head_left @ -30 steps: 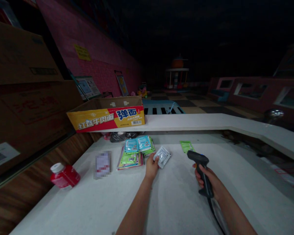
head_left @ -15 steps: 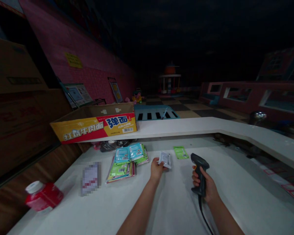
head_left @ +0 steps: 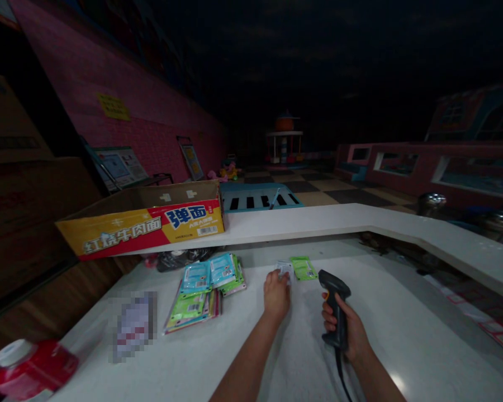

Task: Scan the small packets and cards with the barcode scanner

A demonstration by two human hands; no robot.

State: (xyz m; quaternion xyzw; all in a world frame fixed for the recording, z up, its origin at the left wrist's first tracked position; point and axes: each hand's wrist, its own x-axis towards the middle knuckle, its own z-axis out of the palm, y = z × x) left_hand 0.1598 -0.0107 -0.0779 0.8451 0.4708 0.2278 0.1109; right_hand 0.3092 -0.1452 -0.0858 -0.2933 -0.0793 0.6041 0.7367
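My right hand (head_left: 346, 324) grips a black handheld barcode scanner (head_left: 334, 310), its head tilted up to the left and its cord running down. My left hand (head_left: 276, 296) is closed at a small silvery-white packet (head_left: 285, 269), its fingers over the near part and hiding some of it. Just right of that packet, a green packet (head_left: 304, 268) lies flat on the white counter (head_left: 310, 340). To the left is a pile of flat packets, with blue packets (head_left: 195, 277) on top and green ones (head_left: 188, 307) among them.
A red bottle with a white cap (head_left: 36, 368) lies at the near left, close to a blurred-out card (head_left: 134, 326). An open yellow-and-red noodle carton (head_left: 151, 229) stands on the raised white ledge (head_left: 293, 221). Beneath the ledge is a black plastic bag (head_left: 184, 258).
My left hand has moved the silvery-white packet beside the green one, turning so its back shows. My right hand still holds the scanner. The whole view has shifted slightly.
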